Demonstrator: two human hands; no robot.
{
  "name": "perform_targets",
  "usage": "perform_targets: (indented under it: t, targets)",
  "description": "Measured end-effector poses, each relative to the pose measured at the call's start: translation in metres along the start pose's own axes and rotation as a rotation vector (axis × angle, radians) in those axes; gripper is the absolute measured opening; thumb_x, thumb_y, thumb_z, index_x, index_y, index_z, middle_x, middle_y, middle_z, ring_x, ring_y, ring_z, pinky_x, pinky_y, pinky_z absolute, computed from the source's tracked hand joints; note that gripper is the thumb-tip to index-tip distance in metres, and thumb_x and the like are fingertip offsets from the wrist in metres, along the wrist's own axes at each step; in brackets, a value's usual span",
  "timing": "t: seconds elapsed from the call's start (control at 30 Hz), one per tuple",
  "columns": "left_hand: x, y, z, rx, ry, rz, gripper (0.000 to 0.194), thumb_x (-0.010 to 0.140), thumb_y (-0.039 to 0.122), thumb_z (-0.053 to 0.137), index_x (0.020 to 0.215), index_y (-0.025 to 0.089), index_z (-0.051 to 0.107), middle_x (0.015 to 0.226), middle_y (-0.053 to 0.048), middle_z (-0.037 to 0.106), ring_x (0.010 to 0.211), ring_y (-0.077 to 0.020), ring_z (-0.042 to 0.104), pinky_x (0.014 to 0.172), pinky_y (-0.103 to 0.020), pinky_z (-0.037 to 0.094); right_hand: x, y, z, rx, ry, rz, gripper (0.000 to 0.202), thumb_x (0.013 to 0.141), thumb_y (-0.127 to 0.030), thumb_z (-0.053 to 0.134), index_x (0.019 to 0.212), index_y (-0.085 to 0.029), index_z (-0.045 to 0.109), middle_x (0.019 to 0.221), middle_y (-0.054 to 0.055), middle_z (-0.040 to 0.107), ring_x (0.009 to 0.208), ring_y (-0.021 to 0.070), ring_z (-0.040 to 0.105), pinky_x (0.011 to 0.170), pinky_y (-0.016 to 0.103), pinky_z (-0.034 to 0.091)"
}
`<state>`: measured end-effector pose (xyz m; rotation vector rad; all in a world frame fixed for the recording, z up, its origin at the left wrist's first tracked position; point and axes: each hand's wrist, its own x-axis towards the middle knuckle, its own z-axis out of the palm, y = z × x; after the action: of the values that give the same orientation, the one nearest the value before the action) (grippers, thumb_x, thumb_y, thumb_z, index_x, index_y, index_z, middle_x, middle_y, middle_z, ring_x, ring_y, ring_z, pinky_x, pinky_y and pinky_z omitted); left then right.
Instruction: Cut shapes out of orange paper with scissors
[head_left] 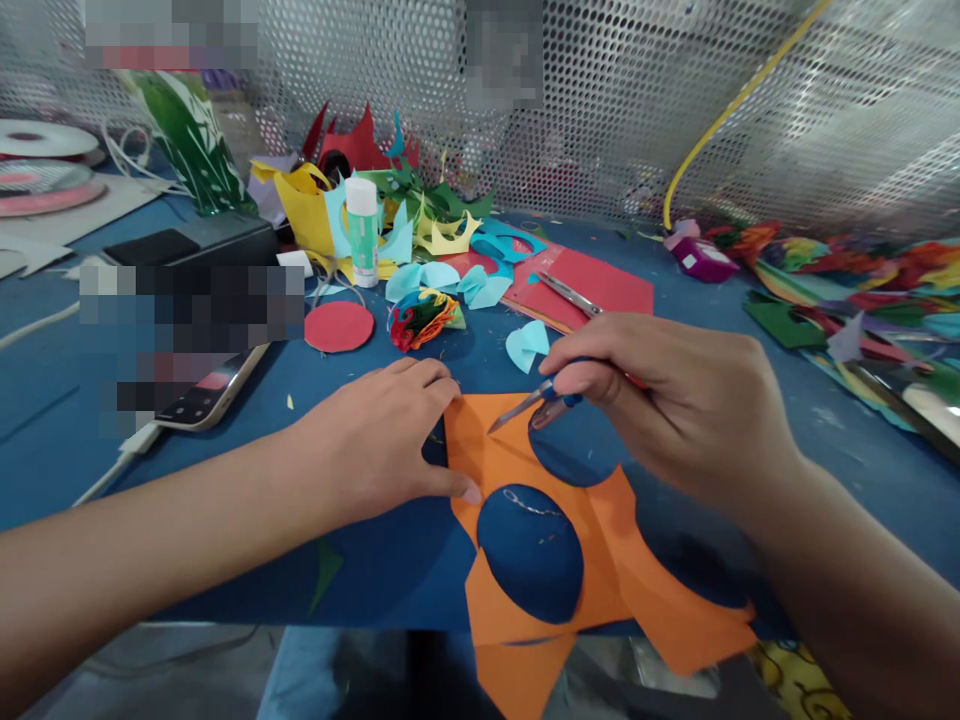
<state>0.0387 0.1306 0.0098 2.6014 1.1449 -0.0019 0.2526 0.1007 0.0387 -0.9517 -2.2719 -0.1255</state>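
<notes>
My right hand [675,410] pinches a drawing compass [517,411] with blue parts, its slanted leg reaching down to an orange paper sheet [604,555]. Round holes and curved cutouts run through this sheet, and its near parts hang past the table edge. Along its left side lies my left hand [390,430], fingers loosely spread and thumb resting on the paper. Just beyond my right hand, a slim metal tool [568,292] lies over red paper [600,275]; its near end is hidden. A light-blue folded paper circle [528,345] sits close by.
Behind my left hand are a red paper disc [339,327], a multicolored paper bundle [422,319] and an upright glue stick [363,235]. A phone [214,388] with a cable is at left. Colorful scraps [862,280] lie at right, before a perforated metal panel [600,120].
</notes>
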Motion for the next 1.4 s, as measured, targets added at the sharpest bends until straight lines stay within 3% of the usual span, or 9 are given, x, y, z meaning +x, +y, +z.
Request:
perform_targets:
  t: [0.27,0.6,0.97,1.1,1.23,1.4]
  targets:
    - [-0.003,0.000,-0.002,0.004,-0.012,-0.015,0.070,0.073,0.067,0.060,0.120,0.014,0.057,0.130,-0.014,0.054,0.118,-0.0323,0.051,0.093,-0.042,0.047,0.000,0.000,0.000,0.035,-0.012,0.062,0.015,0.093,-0.028,0.053,0.081,-0.023,0.060,0.072,-0.001,0.067,0.065,0.0118,0.062,0.057,0.024,0.044]
    - [0.000,0.000,-0.001,-0.004,-0.010,-0.006,0.071,0.073,0.066,0.061,0.121,0.013,0.058,0.129,-0.014,0.054,0.118,-0.0343,0.051,0.095,-0.045,0.047,0.001,0.002,0.001,0.049,-0.006,0.051,0.016,0.093,-0.026,0.054,0.081,-0.017,0.061,0.072,0.000,0.066,0.064,0.0084,0.060,0.059,0.021,0.043]
    - [-0.002,-0.002,0.000,0.009,0.001,0.008,0.071,0.072,0.069,0.060,0.118,0.015,0.059,0.129,-0.013,0.055,0.120,-0.0343,0.051,0.093,-0.043,0.048,0.003,0.007,0.003,0.161,-0.037,0.110,0.015,0.095,-0.024,0.050,0.083,-0.021,0.060,0.070,-0.001,0.062,0.069,0.0118,0.062,0.063,0.025,0.047]
    - [-0.002,-0.001,-0.001,0.043,-0.004,0.004,0.070,0.073,0.070,0.059,0.117,0.016,0.058,0.127,-0.013,0.056,0.118,-0.0332,0.052,0.090,-0.041,0.048,0.003,0.011,0.004,0.166,-0.031,0.145,0.019,0.095,-0.028,0.049,0.081,-0.021,0.060,0.073,-0.001,0.065,0.063,0.0111,0.061,0.060,0.026,0.045]
    - [-0.002,-0.001,-0.001,0.061,-0.002,0.008,0.072,0.073,0.072,0.057,0.117,0.015,0.059,0.128,-0.013,0.056,0.118,-0.0336,0.051,0.091,-0.041,0.048,0.002,0.009,0.003,0.123,-0.010,0.157,0.024,0.095,-0.029,0.050,0.077,-0.019,0.061,0.065,-0.003,0.063,0.058,0.0086,0.060,0.059,0.024,0.043]
    - [-0.002,0.000,-0.001,0.050,-0.009,0.008,0.075,0.073,0.071,0.058,0.120,0.013,0.058,0.131,-0.014,0.054,0.119,-0.0342,0.050,0.093,-0.043,0.047,0.000,-0.004,-0.002,-0.001,-0.002,0.204,0.028,0.093,-0.033,0.053,0.071,-0.019,0.063,0.055,-0.003,0.061,0.049,0.0091,0.056,0.048,0.026,0.037]
